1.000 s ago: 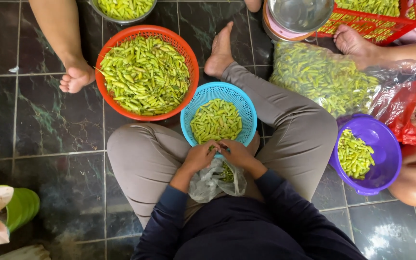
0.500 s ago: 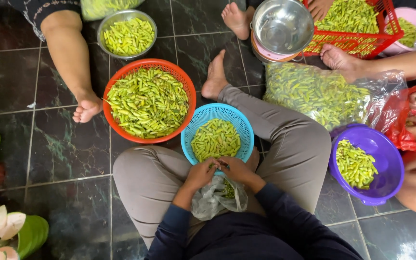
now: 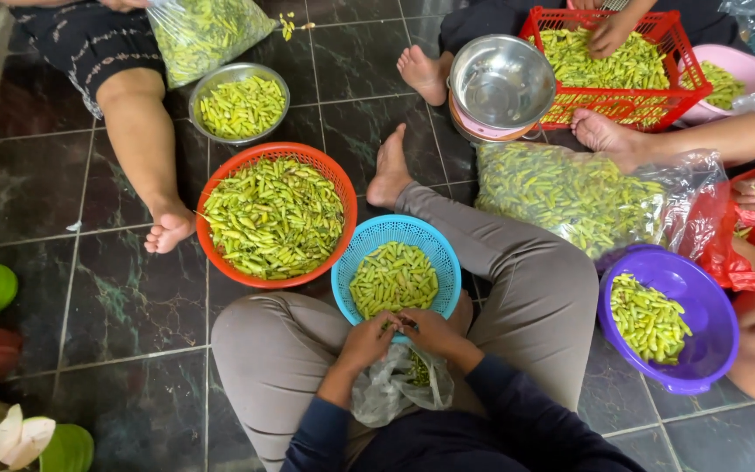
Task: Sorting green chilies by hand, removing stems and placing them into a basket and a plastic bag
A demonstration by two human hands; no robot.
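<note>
I sit cross-legged on a dark tiled floor. My left hand (image 3: 369, 339) and my right hand (image 3: 428, 330) meet over my lap at the near rim of a blue basket (image 3: 369, 240) of green chillies. Both hands pinch a small green chilli (image 3: 389, 326) between their fingertips. Below them, in my lap, lies a crumpled clear plastic bag (image 3: 392, 389) with a few green bits in it.
An orange basket (image 3: 335, 179) full of chillies stands left of the blue one. A purple bowl (image 3: 701, 293), a big clear bag of chillies (image 3: 570, 194), a red crate (image 3: 648, 109), two steel bowls (image 3: 500, 79) and other people's bare feet and legs surround me.
The view has tilted up and away, showing more of the floor, the other people and the red crate. My hands stay together at the blue basket's rim.
</note>
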